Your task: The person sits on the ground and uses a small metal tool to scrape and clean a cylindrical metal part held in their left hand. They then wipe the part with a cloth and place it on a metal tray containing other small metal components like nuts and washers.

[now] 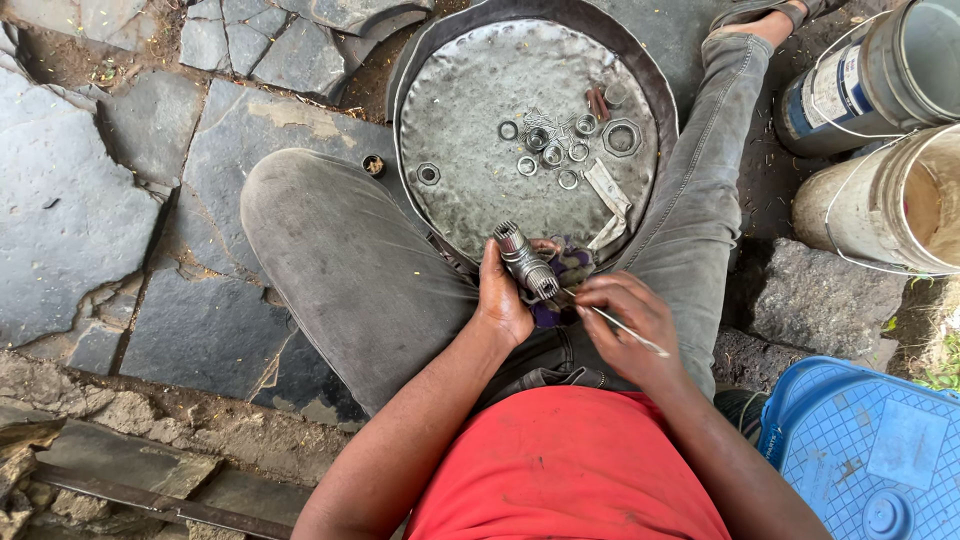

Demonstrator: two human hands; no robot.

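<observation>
My left hand (503, 297) grips a short splined metal shaft (525, 262), its toothed end pointing up and away from me. My right hand (632, 325) holds a thin metal rod (628, 329) whose tip touches the near end of the shaft. Both hands rest above my lap, between my bent knees in grey trousers. A purple cloth (568, 266) lies under the shaft. Just beyond sits a round battered metal tray (470, 120) with several nuts, washers and rings (560, 145) scattered on it.
Cracked stone slabs (90, 190) cover the ground to the left. Two worn buckets (880, 150) stand at the upper right, a rock (810, 300) below them. A blue plastic crate (870, 450) sits at the lower right. A small ring (373, 164) lies left of the tray.
</observation>
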